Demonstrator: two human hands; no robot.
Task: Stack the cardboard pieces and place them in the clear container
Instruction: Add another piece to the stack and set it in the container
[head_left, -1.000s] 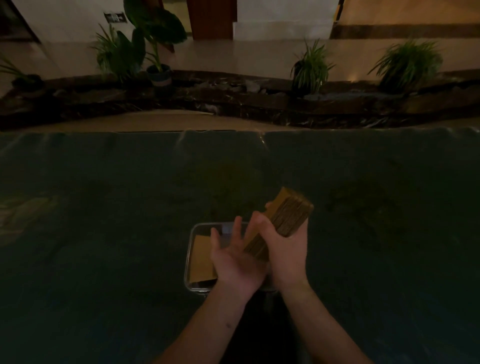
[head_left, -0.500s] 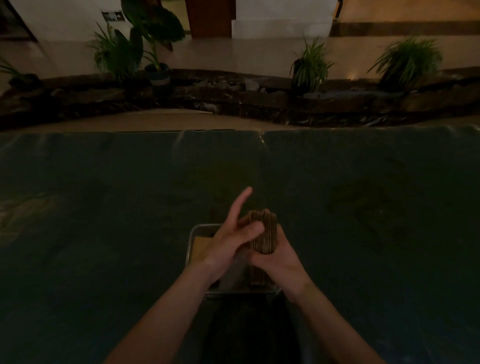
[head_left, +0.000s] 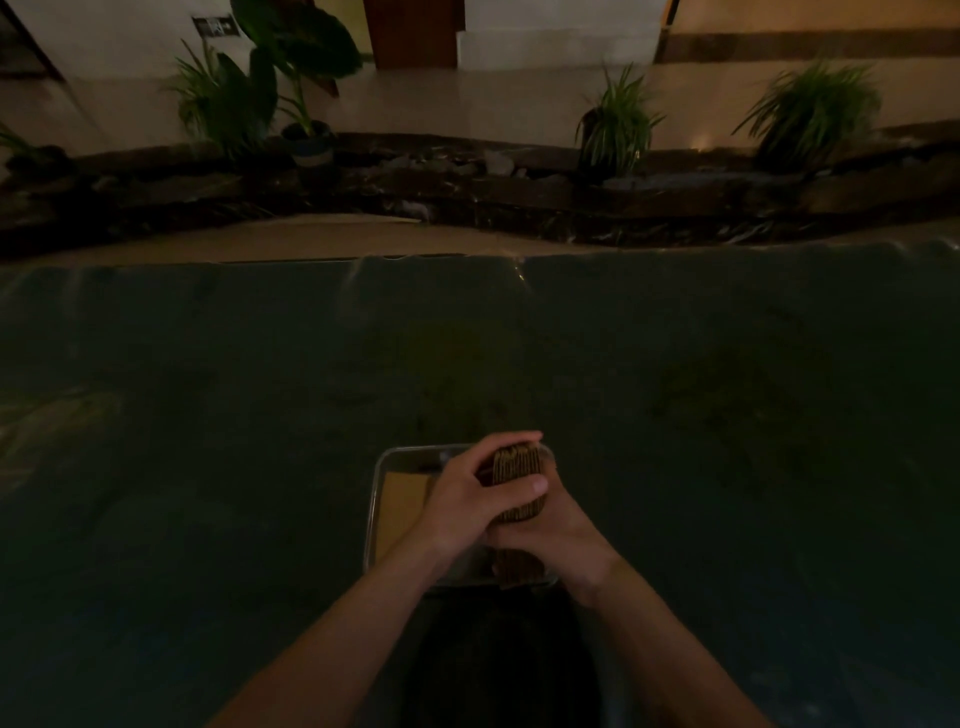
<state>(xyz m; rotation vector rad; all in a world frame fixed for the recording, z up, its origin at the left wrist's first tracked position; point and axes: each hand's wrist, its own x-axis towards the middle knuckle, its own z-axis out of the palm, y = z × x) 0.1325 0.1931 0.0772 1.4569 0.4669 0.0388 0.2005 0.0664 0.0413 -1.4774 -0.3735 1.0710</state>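
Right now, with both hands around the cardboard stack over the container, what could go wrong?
The cardboard stack is squeezed on edge between the left hand and right hand; loosening might let pieces fan out. A flat cardboard piece already lies in the clear container, so the stack may land crooked. Dim light hides the rim.

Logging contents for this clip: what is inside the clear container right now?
One flat cardboard piece lies in the left part of the clear container. The hands and their cardboard stack cover the right part, so nothing there can be confirmed.
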